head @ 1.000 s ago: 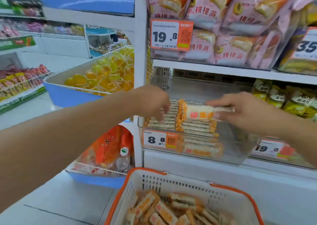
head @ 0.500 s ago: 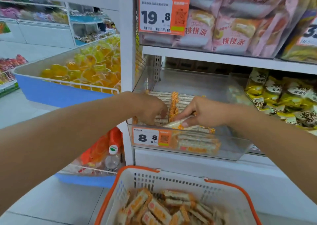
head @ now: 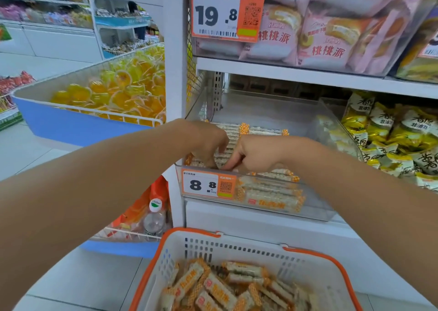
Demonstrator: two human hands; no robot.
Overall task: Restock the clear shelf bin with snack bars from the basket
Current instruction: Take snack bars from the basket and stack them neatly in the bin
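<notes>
I am in the middle of the restocking: both my hands are down inside the clear shelf bin [head: 317, 212], at its front left part, just behind the orange price tag [head: 208, 185] with 8.8 on it. The step in hand, as I judge it, is to settle snack bars [head: 270, 198] into the row and make them lie flat beside the others.

My left hand [head: 208, 142] comes in from the left with the forearm stretched forward, the wrist bent down, and the fingers curled down so that their tips touch the top layer of bars. I cannot tell if it pinches one or only presses on them. My right hand [head: 256, 153] comes from the right and nearly meets the left one; its fingers [head: 231, 164] are curled and point down to the left, against the bars at the front edge. It seems to pinch a bar there, but the bar itself is hidden under the fingers, so this is not sure.

The bin is filled only partly, with free space at the back and on the right. The basket [head: 315, 256] with the orange rim stands below, in front of me, and many bars [head: 220, 291] lie in it. So the next move, I think, calls for letting go, drawing the hands out over the front wall of the bin, and reaching down into the basket for more bars
</notes>
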